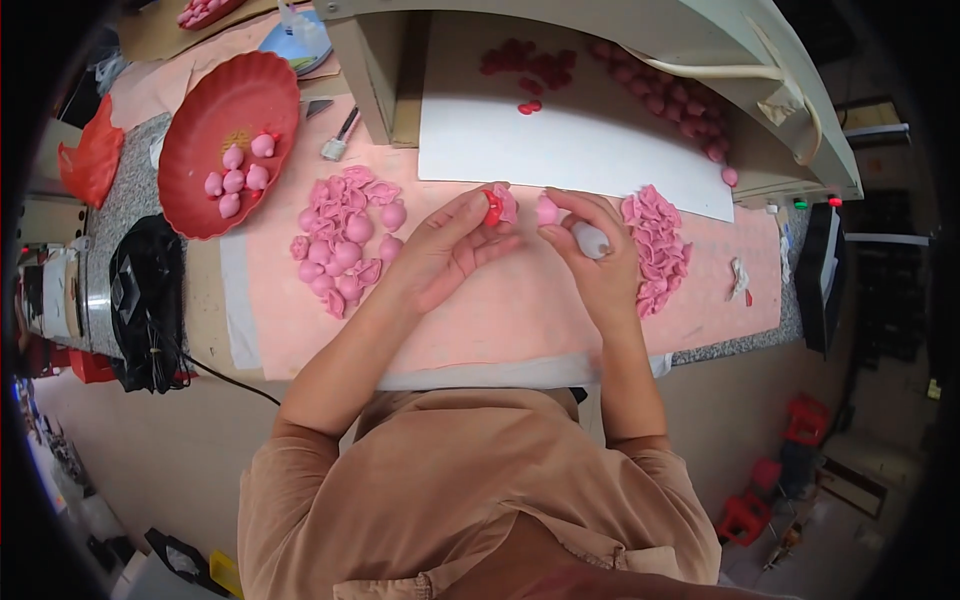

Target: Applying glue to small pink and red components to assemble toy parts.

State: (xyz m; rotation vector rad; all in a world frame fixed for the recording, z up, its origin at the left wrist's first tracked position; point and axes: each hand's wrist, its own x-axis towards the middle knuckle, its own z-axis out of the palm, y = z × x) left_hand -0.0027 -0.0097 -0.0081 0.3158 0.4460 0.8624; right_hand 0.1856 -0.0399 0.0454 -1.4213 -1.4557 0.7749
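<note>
My left hand (455,250) pinches a small red and pink piece (495,206) between thumb and fingertips, its other fingers curled loosely below. A short gap away, my right hand (608,262) grips a small smooth pink piece (547,211) at its fingertips. A whitish translucent squeeze bottle (591,240) is tucked in that same palm. Left of my left hand lies a pile of pink balls and ruffled pieces (345,240). Beside my right hand sits a heap of pink ruffled pieces (657,250). Both hands hover over a pink cloth (450,335).
A red scalloped dish (178,130) holding several pink pieces stands at the left. A brush (338,138) lies near it. Under a beige housing (700,40), red pieces (528,65) and pink balls (670,95) rest at the back, by a white sheet (560,160).
</note>
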